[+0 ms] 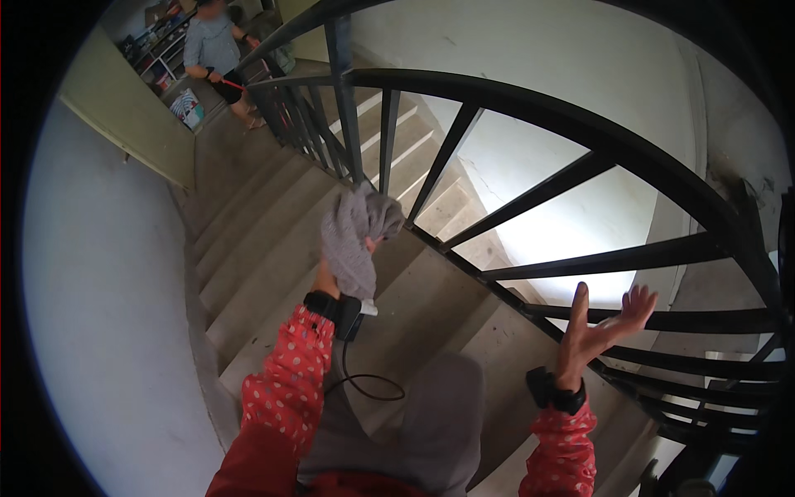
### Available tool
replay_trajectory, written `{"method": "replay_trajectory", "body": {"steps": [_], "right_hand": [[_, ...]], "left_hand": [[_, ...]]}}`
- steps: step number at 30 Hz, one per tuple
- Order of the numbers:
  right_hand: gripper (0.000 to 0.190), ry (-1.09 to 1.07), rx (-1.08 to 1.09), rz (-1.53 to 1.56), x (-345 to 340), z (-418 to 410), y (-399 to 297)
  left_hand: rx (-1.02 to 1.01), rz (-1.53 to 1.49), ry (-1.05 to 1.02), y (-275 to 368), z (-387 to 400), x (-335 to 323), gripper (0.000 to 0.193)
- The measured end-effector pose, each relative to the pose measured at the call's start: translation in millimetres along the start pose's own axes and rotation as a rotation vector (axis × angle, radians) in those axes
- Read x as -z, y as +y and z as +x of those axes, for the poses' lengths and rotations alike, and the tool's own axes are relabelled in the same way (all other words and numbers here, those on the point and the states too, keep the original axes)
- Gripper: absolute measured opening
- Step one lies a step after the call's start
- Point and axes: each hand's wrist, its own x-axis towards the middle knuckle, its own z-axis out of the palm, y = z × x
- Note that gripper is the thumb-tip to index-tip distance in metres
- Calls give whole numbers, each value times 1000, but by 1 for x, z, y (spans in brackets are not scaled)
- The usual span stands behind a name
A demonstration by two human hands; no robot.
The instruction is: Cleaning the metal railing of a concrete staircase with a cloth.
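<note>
A crumpled grey cloth (351,233) is gripped in my left hand (372,244), which it mostly covers. That arm reaches forward over the concrete stairs (273,248), left of the black railing (397,77). My right hand (590,338) is empty, with thumb and fingers spread, beside the lower balusters (621,267); whether it touches them I cannot tell. Both wrists carry a black strapped device, and a dark cable (372,394) loops below the left one.
Another person (214,50) stands by the far end of the stairs, holding a red stick-like object (234,84). Near them are an open door (127,93), a patterned bag (186,109) and loaded shelves (164,56). A white wall (112,248) borders the stairs at left. More steps (397,140) show through the railing.
</note>
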Motion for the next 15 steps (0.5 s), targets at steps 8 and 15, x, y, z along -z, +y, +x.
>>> {"method": "replay_trajectory", "body": {"steps": [8,15], "right_hand": [[26,-208,-506,676,-68,27,27],[26,-170,-509,764,-67,43,7]], "left_hand": [[580,-825,29,30,83,-70,70],[454,-218,183,-19,57,-130,77]]}}
